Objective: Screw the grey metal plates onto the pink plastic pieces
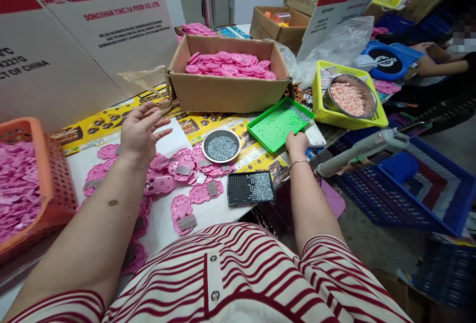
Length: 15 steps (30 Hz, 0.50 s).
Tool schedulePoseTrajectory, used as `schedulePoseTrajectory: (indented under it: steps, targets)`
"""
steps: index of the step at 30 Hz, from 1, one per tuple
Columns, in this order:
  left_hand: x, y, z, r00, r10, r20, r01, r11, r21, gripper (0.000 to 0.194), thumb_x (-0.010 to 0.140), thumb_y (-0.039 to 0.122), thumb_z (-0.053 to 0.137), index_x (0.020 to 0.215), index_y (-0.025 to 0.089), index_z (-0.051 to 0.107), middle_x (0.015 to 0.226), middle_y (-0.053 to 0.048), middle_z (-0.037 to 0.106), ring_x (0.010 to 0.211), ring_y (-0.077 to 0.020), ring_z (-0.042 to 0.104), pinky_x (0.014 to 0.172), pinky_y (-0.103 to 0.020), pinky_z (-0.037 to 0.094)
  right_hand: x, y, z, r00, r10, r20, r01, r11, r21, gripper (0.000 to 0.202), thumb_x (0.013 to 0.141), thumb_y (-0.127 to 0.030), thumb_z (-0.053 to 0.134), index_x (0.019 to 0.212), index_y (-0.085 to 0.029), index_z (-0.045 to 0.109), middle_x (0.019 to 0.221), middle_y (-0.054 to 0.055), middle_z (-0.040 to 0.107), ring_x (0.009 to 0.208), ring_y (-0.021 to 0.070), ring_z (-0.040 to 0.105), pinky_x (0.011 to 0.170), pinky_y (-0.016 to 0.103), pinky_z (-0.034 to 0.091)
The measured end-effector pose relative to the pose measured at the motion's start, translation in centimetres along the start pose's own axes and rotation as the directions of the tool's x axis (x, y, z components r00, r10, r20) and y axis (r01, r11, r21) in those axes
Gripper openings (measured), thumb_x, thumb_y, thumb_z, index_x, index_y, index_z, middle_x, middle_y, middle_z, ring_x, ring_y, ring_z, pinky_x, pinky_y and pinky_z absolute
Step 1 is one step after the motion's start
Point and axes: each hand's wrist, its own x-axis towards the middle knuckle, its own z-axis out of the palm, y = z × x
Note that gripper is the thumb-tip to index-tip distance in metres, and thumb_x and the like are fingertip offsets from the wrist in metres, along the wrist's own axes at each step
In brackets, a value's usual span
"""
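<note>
My left hand [139, 132] hovers with fingers spread and nothing in it, above the left part of the table. Below it lie pink plastic pieces [159, 184], some with small grey metal plates on them. My right hand [297, 145] is closed on the near right edge of a green perforated tray [268, 137], which has small dark metal parts gathered toward its far right side. A round metal bowl [221, 161] of small metal parts stands between my hands. Nearer me, a black perforated tray [238, 201] has its right half covered with small shiny metal parts.
A cardboard box [226, 92] of pink pieces stands behind the trays. At left is an orange basket [50, 184] full of pink parts. A yellow basket [334, 120] at right holds a metal bowl of pale pink bits. A grey bar [362, 152] juts in beside my right arm.
</note>
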Motion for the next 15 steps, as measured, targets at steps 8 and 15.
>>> schedulePoseTrajectory:
  steps: [8, 15]
  targets:
    - [-1.5, 0.7, 0.4, 0.999, -0.010, 0.035, 0.009, 0.999, 0.031, 0.038, 0.071, 0.021, 0.075, 0.107, 0.020, 0.063, 0.105, -0.002, 0.062, 0.071, -0.0124, 0.066, 0.056, -0.026, 0.058, -1.1, 0.8, 0.2, 0.986, -0.061, -0.154, 0.088, 0.981, 0.173, 0.038, 0.092, -0.040, 0.057, 0.122, -0.016, 0.057, 0.126, 0.010, 0.060, 0.114, 0.0219, 0.060, 0.098, 0.046, 0.052]
    - [-5.2, 1.2, 0.3, 0.991, 0.040, 0.128, -0.058, 0.989, 0.137, 0.043, 0.071, 0.023, 0.076, 0.112, 0.019, 0.065, 0.114, -0.007, 0.065, 0.076, -0.0130, 0.068, 0.060, -0.025, 0.059, -4.7, -0.1, -0.2, 0.880, -0.365, -0.305, 0.448, 0.850, 0.277, 0.042, 0.090, -0.024, 0.048, 0.128, -0.008, 0.053, 0.128, 0.021, 0.054, 0.128, 0.0290, 0.049, 0.114, 0.053, 0.037]
